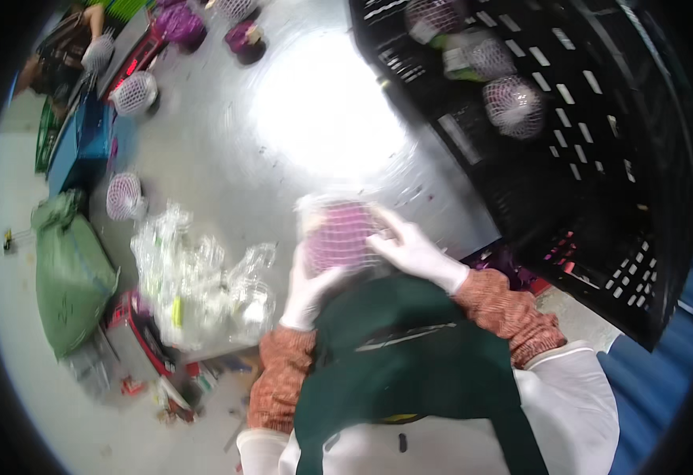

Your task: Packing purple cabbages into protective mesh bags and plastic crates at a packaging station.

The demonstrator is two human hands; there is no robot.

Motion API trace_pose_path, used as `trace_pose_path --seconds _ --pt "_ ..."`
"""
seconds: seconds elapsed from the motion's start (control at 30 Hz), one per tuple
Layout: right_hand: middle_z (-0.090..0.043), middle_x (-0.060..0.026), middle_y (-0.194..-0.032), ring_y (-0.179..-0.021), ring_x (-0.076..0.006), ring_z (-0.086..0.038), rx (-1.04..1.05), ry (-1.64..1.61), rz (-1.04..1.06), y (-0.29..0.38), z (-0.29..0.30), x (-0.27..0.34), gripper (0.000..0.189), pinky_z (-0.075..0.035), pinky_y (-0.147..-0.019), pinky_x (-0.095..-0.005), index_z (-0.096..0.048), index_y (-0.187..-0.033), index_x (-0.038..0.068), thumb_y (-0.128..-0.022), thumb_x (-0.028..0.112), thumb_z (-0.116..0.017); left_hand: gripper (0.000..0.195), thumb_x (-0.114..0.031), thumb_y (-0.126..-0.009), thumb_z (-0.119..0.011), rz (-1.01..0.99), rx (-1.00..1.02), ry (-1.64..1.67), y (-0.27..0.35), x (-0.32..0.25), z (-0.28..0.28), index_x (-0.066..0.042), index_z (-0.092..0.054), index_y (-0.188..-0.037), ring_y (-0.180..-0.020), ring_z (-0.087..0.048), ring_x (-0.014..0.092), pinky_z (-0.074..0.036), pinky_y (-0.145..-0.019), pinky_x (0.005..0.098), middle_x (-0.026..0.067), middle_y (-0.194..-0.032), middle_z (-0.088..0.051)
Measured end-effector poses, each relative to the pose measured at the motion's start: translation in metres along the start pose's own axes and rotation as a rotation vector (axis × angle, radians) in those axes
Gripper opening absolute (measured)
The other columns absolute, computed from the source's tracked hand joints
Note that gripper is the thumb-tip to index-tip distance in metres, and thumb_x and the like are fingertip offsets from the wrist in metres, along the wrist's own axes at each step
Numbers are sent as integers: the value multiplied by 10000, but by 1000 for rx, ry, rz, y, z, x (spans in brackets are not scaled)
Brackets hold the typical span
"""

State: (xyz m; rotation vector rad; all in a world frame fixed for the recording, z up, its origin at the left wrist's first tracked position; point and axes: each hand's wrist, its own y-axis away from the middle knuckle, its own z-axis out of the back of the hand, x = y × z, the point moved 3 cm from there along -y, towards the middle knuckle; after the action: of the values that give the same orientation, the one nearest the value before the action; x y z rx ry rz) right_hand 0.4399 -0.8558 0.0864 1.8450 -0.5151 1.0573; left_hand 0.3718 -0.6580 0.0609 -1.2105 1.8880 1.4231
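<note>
A purple cabbage in white foam netting (343, 234) is held between my two gloved hands over the near edge of the metal table (204, 148). My left hand (310, 288) grips its lower left side. The fingers of my right hand (405, 243) are on the netting at its right side. Crumpled clear plastic bags (204, 285) lie to the left of my left hand. Netted cabbages also stand on the table's left part, one near the bags (125, 196) and another by the scale (135, 93). A bare purple cabbage (243, 38) sits at the far side.
A black slotted crate (560, 172) with several netted cabbages (514, 107) stands at the right. At the left are a blue box (82, 142), a green sack (70, 279) and a scale with a red display (129, 65). Another person (64, 50) is at the far left, a hand by a netted item.
</note>
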Motion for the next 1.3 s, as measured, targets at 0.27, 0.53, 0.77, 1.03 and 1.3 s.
trace_pose_path --seconds 0.27,0.53,0.77,1.03,1.3 --pt "-526 -170 -1372 -1247 -235 -533 -21 337 547 -33 -13 46 575 -423 -1064 -356 -369 -1452 -1 -939 128 -594 599 -340 -924 -658 -169 -115 1175 -37 -35 80 25 -444 -1349 -930 -573 226 -511 -823 319 156 -1123 -592" --pt "-534 -201 -1296 -1236 -336 -499 -1339 823 709 0 217 93 389 -397 -1057 -409 -501 -1272 -12 -908 82 -601 467 -307 -949 -607 8 -154 1019 -42 -2 51 -4 -532 -1298 -933 -629 243 -524 -831 368 118 -1139 -657" --pt "-580 -140 -1195 -1064 -294 -561 -1223 667 548 30 203 48 407 -480 -859 -407 -584 -1182 52 -810 139 -726 428 -285 -1006 -513 88 123 663 -56 4 -12 -2 -498 -1326 -998 -622 242 -523 -864 365 148 -1172 -624" --pt "-435 -217 -1436 -1348 -309 -415 -532 517 443 -20 139 16 886 -332 -1125 -410 -360 -1459 39 -746 306 -813 645 -163 -967 -597 4 31 60 -71 -14 -75 -25 -263 -1502 -1043 -593 198 -509 -886 338 129 -1384 -453" --pt "-499 -146 -1313 -1175 -234 -530 -313 84 433 -9 65 23 653 -469 -986 -362 -454 -1367 38 -800 142 -761 638 -92 -895 -671 -64 155 175 -58 -27 -80 -6 -355 -1442 -1165 -542 172 -475 -945 297 101 -1300 -543"
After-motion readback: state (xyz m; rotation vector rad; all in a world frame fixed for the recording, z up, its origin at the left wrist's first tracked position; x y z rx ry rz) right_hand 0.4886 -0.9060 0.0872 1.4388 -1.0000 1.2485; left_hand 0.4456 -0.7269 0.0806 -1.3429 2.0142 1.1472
